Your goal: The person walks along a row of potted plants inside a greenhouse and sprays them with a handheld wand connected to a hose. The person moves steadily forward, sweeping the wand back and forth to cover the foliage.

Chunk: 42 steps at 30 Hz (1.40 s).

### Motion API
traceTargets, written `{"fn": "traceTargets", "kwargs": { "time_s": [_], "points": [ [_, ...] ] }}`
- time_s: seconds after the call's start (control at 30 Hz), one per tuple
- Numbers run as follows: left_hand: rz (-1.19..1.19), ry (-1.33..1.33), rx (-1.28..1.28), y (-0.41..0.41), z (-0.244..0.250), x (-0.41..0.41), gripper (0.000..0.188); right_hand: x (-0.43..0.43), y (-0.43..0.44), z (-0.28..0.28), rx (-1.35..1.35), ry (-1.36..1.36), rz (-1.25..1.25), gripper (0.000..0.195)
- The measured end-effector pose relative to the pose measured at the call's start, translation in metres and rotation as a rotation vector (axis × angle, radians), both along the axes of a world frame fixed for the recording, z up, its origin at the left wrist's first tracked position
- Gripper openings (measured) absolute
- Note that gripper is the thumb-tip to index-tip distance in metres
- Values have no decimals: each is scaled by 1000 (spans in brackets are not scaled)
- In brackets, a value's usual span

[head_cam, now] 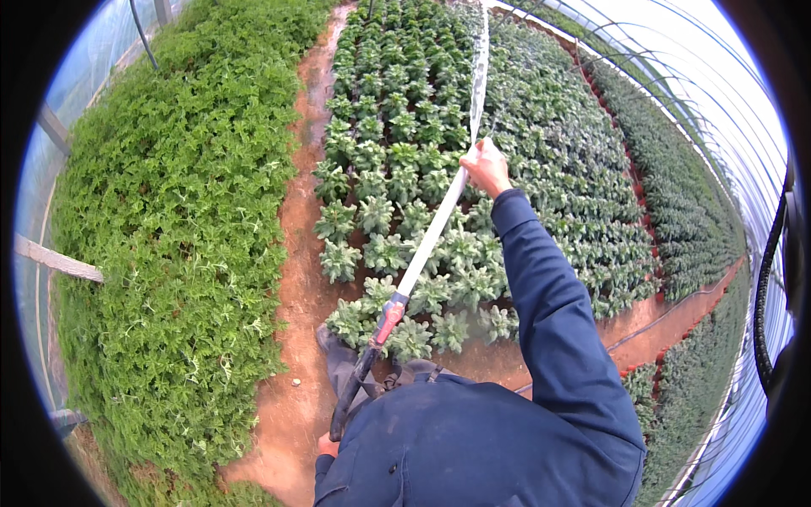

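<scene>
My right hand (488,168) is closed around the outlet end of a long white pipe (434,234), arm stretched forward. Water (480,76) streams from that end over the plants ahead. At its near end the pipe joins a red valve fitting (390,317), and a black hose (353,390) runs from there back to my left side. Low by my left hip, my left hand (327,445) is wrapped at the hose, partly hidden by the hose and my blue jacket. Grey-green leafy potted plants (415,253) stand in rows under the pipe.
A dense bed of bright green plants (171,209) lies left of a reddish dirt path (298,266). Another dirt path (665,310) with a thin hose (640,329) crosses at right. Greenhouse posts (60,256) stand on the left; curved hoops (690,63) arch at right.
</scene>
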<state>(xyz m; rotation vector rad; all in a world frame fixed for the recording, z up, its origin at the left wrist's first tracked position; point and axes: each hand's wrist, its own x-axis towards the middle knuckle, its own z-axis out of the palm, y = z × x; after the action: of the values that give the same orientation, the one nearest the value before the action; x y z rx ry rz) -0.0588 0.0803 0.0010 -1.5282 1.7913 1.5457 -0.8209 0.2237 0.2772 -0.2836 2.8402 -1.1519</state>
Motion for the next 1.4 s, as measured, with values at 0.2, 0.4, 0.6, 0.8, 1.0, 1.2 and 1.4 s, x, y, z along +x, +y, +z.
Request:
{"fn": "traceTargets", "kwargs": {
  "time_s": [0.2,0.4,0.6,0.8,1.0,1.2,1.4],
  "points": [
    [-89,-61,-27,2,27,-14,24,-4,0,2,99,71,39,47],
    [-138,84,-168,20,-3,48,24,6,8,-41,-5,16,-19,52],
    [-18,99,13,39,75,51,20,37,18,-133,-328,-211,-70,59],
    [110,128,-8,87,123,39,21,155,-23,-222,-694,-958,108,41],
    [227,102,-50,126,93,101,17,292,-62,-222,-732,-1154,240,38],
    [191,-88,-55,132,140,47,21,322,-74,-194,-818,-1233,352,42],
    [296,-54,-169,147,138,38,30,357,-83,-207,-792,-1132,416,47]
  ]
}}
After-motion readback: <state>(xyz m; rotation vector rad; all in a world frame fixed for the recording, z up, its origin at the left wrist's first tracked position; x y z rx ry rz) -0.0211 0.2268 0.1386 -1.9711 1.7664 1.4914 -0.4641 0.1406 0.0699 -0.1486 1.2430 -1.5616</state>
